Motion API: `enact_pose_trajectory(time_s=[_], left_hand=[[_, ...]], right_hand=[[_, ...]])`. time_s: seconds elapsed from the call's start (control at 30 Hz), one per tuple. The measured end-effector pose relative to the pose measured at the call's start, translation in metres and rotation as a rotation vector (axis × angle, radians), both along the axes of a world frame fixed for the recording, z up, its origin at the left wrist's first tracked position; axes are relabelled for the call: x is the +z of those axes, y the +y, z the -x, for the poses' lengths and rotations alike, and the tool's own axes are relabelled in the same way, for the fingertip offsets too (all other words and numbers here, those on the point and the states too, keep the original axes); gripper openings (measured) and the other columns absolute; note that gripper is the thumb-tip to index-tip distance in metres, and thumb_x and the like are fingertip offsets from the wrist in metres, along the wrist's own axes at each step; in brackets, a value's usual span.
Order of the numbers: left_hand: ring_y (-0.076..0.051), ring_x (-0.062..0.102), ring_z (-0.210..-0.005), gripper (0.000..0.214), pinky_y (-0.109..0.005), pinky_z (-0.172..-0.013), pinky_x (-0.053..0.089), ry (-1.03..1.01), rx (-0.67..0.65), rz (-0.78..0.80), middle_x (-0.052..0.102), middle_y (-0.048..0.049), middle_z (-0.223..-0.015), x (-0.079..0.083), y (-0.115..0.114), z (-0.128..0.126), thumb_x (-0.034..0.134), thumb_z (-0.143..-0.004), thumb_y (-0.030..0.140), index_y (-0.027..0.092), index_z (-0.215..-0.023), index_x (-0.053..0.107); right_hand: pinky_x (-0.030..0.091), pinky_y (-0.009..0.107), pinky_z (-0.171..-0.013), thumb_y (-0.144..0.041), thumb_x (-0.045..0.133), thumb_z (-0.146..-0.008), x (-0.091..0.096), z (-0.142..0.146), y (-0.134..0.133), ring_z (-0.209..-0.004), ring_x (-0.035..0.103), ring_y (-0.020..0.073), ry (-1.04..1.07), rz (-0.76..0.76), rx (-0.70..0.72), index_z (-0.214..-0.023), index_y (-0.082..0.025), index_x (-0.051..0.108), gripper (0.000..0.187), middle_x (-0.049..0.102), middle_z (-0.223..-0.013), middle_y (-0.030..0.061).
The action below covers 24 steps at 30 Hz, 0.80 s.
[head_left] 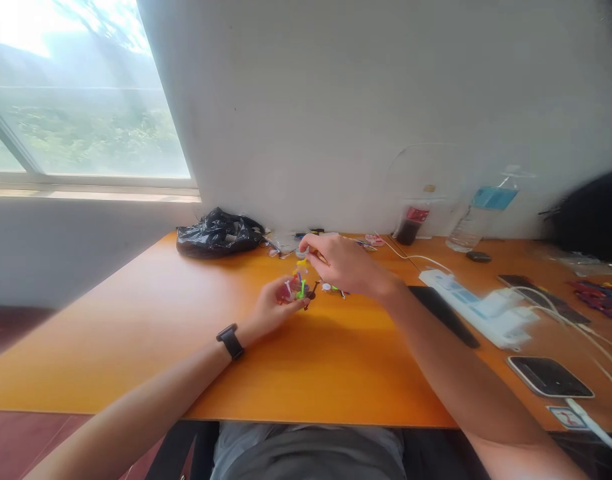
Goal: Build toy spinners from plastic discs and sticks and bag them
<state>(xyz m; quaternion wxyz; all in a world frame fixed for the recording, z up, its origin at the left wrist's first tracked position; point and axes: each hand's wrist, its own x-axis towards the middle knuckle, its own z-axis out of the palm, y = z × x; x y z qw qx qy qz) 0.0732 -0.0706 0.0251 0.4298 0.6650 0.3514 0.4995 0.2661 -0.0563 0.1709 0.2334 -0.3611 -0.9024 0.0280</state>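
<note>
Over the wooden table [196, 320], my left hand [273, 303] closes its fingers around a bunch of small coloured plastic pieces [303, 289]. White, bright green and dark brown peg-like parts stick out of the bunch. Just above it, my right hand [331, 257] is pinched at the fingertips on a small pale greyish piece [302, 253]. A small yellow piece [302, 264] shows between the two hands; whether it is joined to the pale one I cannot tell. Beside the bunch, partly under my right wrist, lie a small white round piece [327, 287] and some green bits.
A black plastic bag [220, 233] lies at the back left. Along the right are a cola bottle [411, 225], a clear water bottle [466, 227], a white power strip [479, 307] with cables, and a phone [550, 377]. A black flat object [443, 313] lies beside my right forearm.
</note>
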Motion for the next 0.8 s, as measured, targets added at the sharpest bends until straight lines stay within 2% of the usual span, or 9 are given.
enact_pose_trajectory(time_s=[0.07,0.2,0.33,0.5,0.8], left_hand=[[-0.022,0.072,-0.087,0.036,-0.032,-0.077,0.055,0.005,0.001,-0.005,0.077,-0.0107,-0.102,0.0,-0.0005,-0.0002,0.083,-0.084,0.043,0.016,-0.105,0.071],[-0.023,0.073,-0.087,0.034,-0.032,-0.076,0.055,-0.001,-0.006,0.005,0.077,-0.0114,-0.104,-0.0004,-0.001,-0.0008,0.083,-0.084,0.042,0.016,-0.103,0.07],[-0.022,0.073,-0.085,0.035,-0.032,-0.075,0.055,-0.034,-0.027,0.014,0.077,-0.011,-0.1,0.0028,-0.0029,-0.0026,0.085,-0.082,0.043,0.016,-0.1,0.07],[-0.022,0.073,-0.085,0.033,-0.032,-0.076,0.056,-0.052,-0.065,0.013,0.078,-0.0098,-0.097,0.009,-0.0071,-0.0048,0.083,-0.084,0.044,0.017,-0.095,0.068],[-0.02,0.071,-0.08,0.034,-0.029,-0.07,0.054,-0.01,-0.047,0.004,0.077,-0.0067,-0.092,0.0084,-0.0073,-0.004,0.085,-0.082,0.044,0.017,-0.091,0.067]], right_hand=[[0.029,0.028,-0.062,-0.016,0.049,-0.097,-0.0001,0.0007,-0.001,-0.065,0.052,0.0158,-0.017,0.01,0.022,-0.104,-0.02,0.064,0.018,0.069,-0.081,0.0022],[0.035,0.028,-0.068,-0.011,0.048,-0.093,-0.0007,0.001,-0.0007,-0.078,0.058,0.0185,-0.035,-0.003,0.064,-0.098,-0.019,0.064,0.019,0.071,-0.093,0.0061],[0.037,0.029,-0.072,-0.008,0.047,-0.092,-0.0026,0.0022,-0.0009,-0.084,0.059,0.0209,-0.064,-0.027,0.07,-0.096,-0.018,0.066,0.021,0.07,-0.093,0.0081],[0.038,0.03,-0.073,-0.008,0.046,-0.092,-0.0047,0.0049,-0.0023,-0.087,0.061,0.0221,-0.106,0.001,0.082,-0.105,-0.017,0.067,0.025,0.071,-0.097,0.0097],[0.036,0.031,-0.077,-0.006,0.045,-0.092,-0.0034,0.0052,-0.0022,-0.085,0.06,0.0224,-0.145,-0.005,0.097,-0.105,-0.017,0.067,0.028,0.071,-0.087,0.0073]])
